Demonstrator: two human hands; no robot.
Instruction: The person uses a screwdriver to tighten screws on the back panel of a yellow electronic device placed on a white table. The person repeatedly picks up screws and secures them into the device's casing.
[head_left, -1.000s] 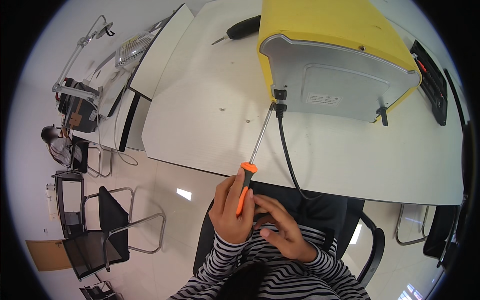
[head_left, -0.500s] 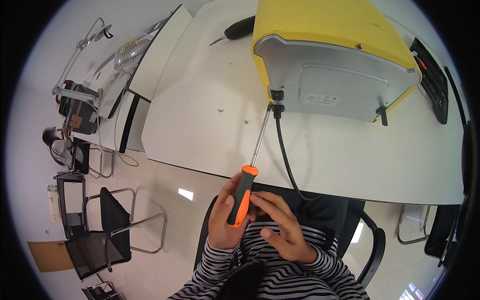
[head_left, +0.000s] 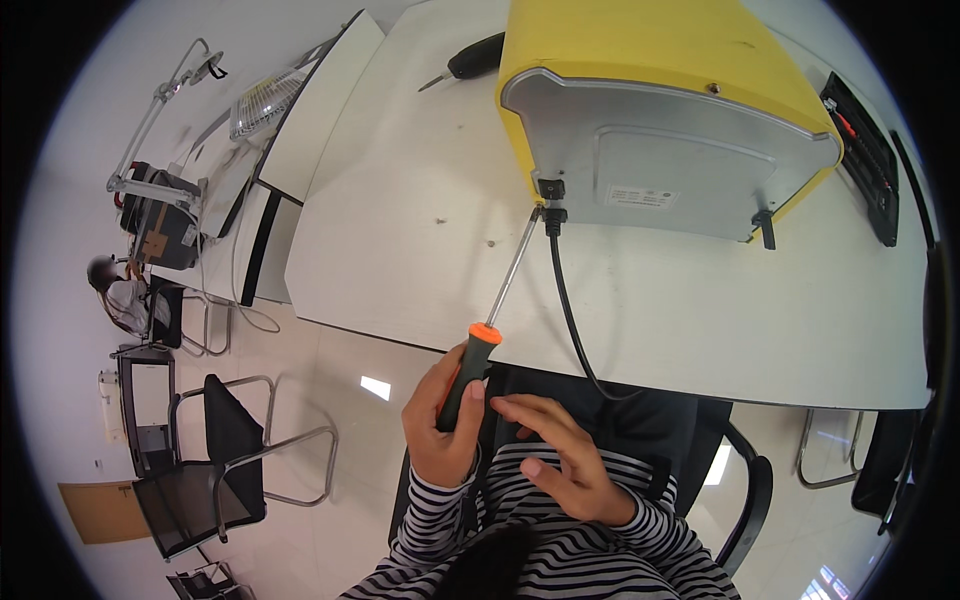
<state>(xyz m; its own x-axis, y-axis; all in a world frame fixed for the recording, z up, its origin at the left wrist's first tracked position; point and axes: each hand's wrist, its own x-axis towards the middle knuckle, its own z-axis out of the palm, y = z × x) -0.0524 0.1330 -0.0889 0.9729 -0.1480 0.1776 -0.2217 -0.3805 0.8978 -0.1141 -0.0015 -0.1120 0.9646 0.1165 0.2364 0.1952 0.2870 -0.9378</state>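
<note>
My left hand [head_left: 440, 420] is wrapped round the dark green and orange handle of a screwdriver [head_left: 470, 372]. Its long metal shaft points up and slightly right, the tip at the lower left corner of a yellow machine with a grey metal back [head_left: 660, 150], beside the power socket. Whether the tip sits in a screw is too small to tell. A black power cord [head_left: 566, 315] is plugged in there and hangs over the table edge. My right hand [head_left: 565, 460] holds nothing, fingers apart, just right of the handle and not gripping it.
On the white table [head_left: 400, 250], a black electric screwdriver [head_left: 478, 57] lies left of the machine, and an open black tool case [head_left: 865, 165] lies to its right. Chairs [head_left: 230, 450] stand at the left. Farther back, a person [head_left: 125, 295] sits beside another desk.
My left hand and the screwdriver handle have swung a little left and the handle has turned, showing more green. The tip stays at the machine's corner. My right hand has hardly moved.
</note>
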